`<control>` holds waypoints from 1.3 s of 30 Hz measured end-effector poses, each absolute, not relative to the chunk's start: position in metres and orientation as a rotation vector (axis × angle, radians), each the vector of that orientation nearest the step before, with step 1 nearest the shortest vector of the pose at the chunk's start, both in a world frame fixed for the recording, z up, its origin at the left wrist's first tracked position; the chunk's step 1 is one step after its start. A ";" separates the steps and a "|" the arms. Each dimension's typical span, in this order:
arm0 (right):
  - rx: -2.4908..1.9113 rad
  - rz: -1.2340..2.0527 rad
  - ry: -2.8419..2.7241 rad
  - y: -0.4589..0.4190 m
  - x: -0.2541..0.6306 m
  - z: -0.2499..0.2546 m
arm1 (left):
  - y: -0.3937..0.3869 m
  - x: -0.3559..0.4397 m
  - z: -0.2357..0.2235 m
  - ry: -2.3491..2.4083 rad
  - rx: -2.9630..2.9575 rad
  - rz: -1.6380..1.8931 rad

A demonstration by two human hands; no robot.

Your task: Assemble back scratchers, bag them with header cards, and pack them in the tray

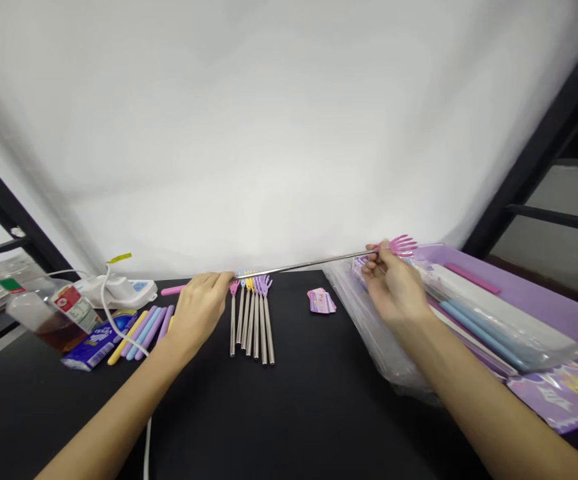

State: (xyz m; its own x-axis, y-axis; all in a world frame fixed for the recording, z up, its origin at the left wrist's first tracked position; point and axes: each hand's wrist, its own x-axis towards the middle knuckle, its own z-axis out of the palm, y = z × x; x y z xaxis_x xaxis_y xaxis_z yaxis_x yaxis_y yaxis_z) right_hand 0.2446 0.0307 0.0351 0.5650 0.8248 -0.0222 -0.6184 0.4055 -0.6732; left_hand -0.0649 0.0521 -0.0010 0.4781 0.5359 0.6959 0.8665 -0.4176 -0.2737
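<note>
A long telescopic metal rod (309, 264) with a pink hand-shaped claw (401, 245) stretches between my hands above the black table (289, 400). My left hand (199, 308) grips its handle end at the left, where a pink grip (173, 290) shows behind the hand. My right hand (389, 280) pinches the rod just below the pink claw. Under the rod lies a row of several collapsed back scratchers (252, 319) with pink, yellow, blue and purple claws.
Pastel handle sleeves (143, 332) lie at the left beside a blue pack (96, 343), a drink bottle (53, 313) and a white device with a cable (119, 288). A small pink card (321, 301) sits mid-table. A purple tray (543, 300) with plastic bags is at right.
</note>
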 end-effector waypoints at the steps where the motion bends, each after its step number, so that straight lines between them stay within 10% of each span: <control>1: -0.685 0.895 -0.297 0.031 0.250 0.038 | 0.052 -0.068 -0.001 -1.267 -2.054 -0.643; 7: -0.685 0.741 -0.140 0.034 0.286 0.048 | 0.053 -0.082 0.009 -1.750 -1.773 -0.370; 18: -0.696 1.056 -0.377 0.026 0.216 0.017 | 0.046 -0.037 -0.001 -0.901 -2.132 -0.646; 39: -0.793 0.867 -0.365 0.024 0.233 0.023 | 0.047 -0.029 -0.004 -0.843 -2.092 -0.860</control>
State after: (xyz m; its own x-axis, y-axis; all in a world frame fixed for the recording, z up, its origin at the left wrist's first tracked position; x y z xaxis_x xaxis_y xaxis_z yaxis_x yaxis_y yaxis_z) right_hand 0.2325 0.0240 0.0231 0.6108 0.7915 -0.0229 -0.5368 0.3926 -0.7468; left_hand -0.0288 0.0468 -0.0041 0.5652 0.2920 0.7715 0.7656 -0.5339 -0.3588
